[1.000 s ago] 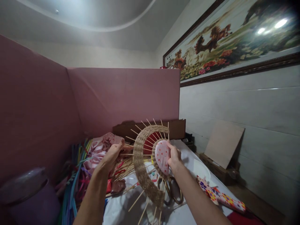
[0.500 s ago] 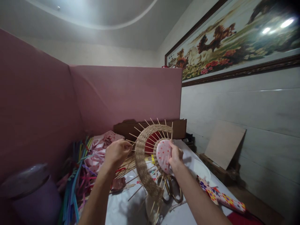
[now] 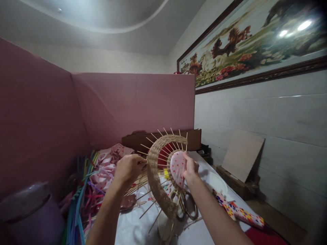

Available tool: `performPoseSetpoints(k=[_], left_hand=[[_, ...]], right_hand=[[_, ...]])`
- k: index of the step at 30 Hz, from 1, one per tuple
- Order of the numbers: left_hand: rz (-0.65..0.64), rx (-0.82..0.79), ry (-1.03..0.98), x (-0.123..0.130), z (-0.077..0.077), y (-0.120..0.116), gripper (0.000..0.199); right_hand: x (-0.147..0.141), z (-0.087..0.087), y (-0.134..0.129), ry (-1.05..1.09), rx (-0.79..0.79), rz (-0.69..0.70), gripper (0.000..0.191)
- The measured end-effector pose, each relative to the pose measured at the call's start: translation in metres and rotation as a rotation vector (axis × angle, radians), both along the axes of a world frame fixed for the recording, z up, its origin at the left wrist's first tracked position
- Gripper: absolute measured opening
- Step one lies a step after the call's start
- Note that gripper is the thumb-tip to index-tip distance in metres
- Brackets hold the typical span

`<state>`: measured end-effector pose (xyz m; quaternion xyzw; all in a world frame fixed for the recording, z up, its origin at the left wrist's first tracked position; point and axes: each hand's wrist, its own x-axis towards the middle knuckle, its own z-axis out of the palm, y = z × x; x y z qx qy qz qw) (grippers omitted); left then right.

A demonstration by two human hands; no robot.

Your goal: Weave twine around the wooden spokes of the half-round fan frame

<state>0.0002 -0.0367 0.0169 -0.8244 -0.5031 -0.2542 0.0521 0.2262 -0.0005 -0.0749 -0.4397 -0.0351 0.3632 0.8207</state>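
Note:
A half-round woven fan (image 3: 154,165) of straw-coloured cord stands raised over the table, thin sticks poking out all round its curved band. At its hub is a padded pink piece with red dots (image 3: 178,166). My right hand (image 3: 191,167) grips this hub along its straight side, thumb on the near face. On the other side, my left hand (image 3: 129,168) is closed, its fingertips pinching at the outer rim of the band by a stick; the exact hold is partly hidden. Behind and below the fan lies a pair of scissors (image 3: 195,215).
Colourful strips (image 3: 76,207) and crumpled pink cloth (image 3: 104,173) pile up on the left, beside a lidded bucket (image 3: 35,217). A flower-patterned object (image 3: 246,216) and a white plate (image 3: 218,183) lie to the right. Cardboard (image 3: 195,139) and a pink partition (image 3: 138,102) stand behind.
My left fingertips have moved a little right, from the stick ends in against the band's outer rim. My right hand keeps its hold on the hub. The view has shifted slightly.

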Motion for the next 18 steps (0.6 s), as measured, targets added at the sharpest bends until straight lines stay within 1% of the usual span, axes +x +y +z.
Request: performPoseSetpoints(k=[6, 9, 12, 18], left_hand=[[-0.069, 0.053, 0.086, 0.0005, -0.0014, -0.0002, 0.023], [-0.061, 0.074, 0.062, 0.0011, 0.0003, -0.0004, 0.024], [-0.041, 0.058, 0.023, 0.0011, 0.0019, -0.0012, 0.022], [-0.119, 0.037, -0.005, -0.0053, 0.0015, -0.0006, 0.025]], right_hand=[[0.0011, 0.0014, 0.0005, 0.053, -0.027, -0.007, 0.024], [0.0026, -0.0002, 0.0019, 0.073, -0.025, -0.004, 0.023], [0.0041, -0.002, 0.004, 0.094, -0.015, 0.017, 0.022], [0.005, -0.0014, 0.005, 0.129, -0.013, 0.033, 0.022]])
